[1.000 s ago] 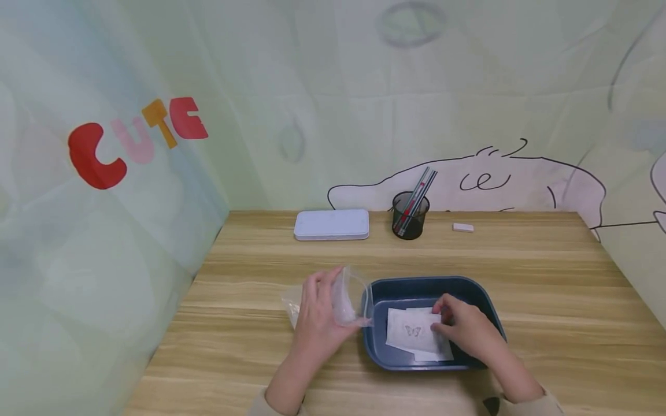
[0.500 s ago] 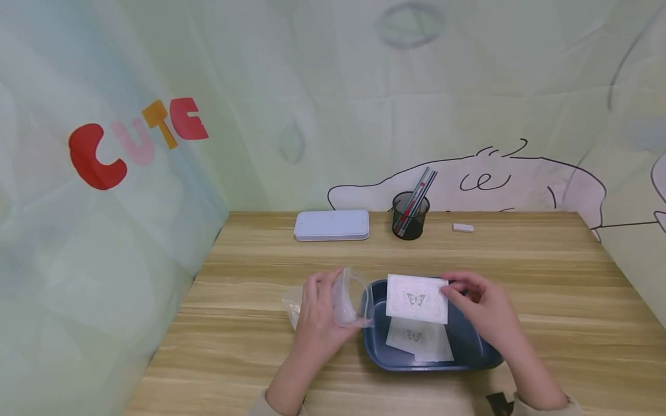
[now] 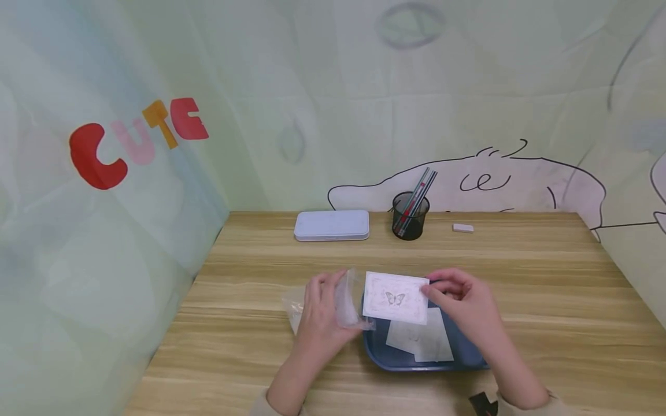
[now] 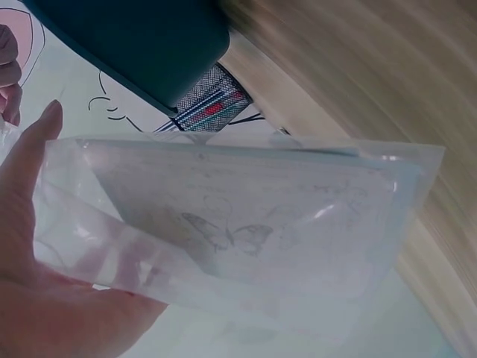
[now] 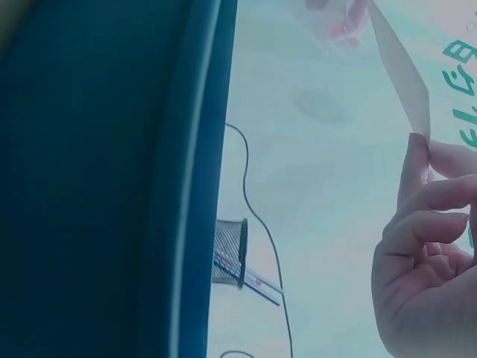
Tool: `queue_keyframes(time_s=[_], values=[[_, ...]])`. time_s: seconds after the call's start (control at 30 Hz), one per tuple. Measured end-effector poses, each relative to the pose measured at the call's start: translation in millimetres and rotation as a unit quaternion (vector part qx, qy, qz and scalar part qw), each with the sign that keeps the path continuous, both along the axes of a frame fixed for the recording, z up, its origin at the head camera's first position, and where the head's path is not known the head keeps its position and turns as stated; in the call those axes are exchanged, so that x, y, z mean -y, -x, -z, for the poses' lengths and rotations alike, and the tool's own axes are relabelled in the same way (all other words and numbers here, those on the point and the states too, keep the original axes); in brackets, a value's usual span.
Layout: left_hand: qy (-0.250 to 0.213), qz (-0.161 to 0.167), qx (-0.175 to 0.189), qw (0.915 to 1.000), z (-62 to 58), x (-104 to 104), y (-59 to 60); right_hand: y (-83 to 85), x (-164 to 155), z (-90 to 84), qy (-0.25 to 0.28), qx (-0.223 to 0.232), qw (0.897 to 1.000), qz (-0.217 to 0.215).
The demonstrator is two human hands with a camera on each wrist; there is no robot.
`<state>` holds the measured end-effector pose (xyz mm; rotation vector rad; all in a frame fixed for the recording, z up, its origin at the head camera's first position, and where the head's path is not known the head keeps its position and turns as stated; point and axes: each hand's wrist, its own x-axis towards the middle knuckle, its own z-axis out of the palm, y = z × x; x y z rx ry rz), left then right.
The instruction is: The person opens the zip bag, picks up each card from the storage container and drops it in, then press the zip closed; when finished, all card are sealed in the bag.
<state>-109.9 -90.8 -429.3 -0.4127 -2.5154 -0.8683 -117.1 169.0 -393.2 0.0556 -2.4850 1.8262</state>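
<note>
In the head view my left hand (image 3: 322, 315) holds a clear plastic bag (image 3: 347, 303) with its mouth spread toward the right. Through the plastic in the left wrist view, a card with a butterfly print (image 4: 238, 235) shows inside the bag. My right hand (image 3: 465, 300) pinches the right edge of a white butterfly card (image 3: 396, 297), raised above the tray and close beside the bag's mouth. Thumb and index finger grip that card (image 5: 406, 82) in the right wrist view. Below it, more white cards (image 3: 429, 341) lie overlapping in the dark blue tray (image 3: 395, 364).
At the back stand a white flat case (image 3: 332, 225) and a black mesh cup (image 3: 408, 225) with pencils. A white eraser (image 3: 463, 228) lies to their right. More clear plastic (image 3: 292, 303) lies left of my left hand on the wooden table (image 3: 234, 346).
My right hand has lifted a butterfly card out of the tray, then carried it left to the bag's mouth. The left hand with the bag has stayed almost still.
</note>
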Motion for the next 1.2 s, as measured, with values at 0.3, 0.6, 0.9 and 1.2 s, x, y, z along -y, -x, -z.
queue_keyframes(time_s=[0.3,0.6,0.9,1.2], values=[[0.009,0.019,-0.005,0.9998,-0.6,-3,-0.7,4.6,11,2.7,-0.014,0.014,1.000,-0.002],[0.020,0.016,-0.002,0.9997,-2.0,-7,-1.3,7.8,21,4.3,-0.019,0.001,0.999,-0.031],[0.024,0.021,-0.002,0.9995,-0.4,-7,-1.7,8.7,32,7.5,-0.015,-0.014,0.999,-0.044],[0.019,0.039,-0.017,0.9989,0.6,-10,-3.8,9.4,50,16.1,-0.009,-0.031,0.998,-0.062]])
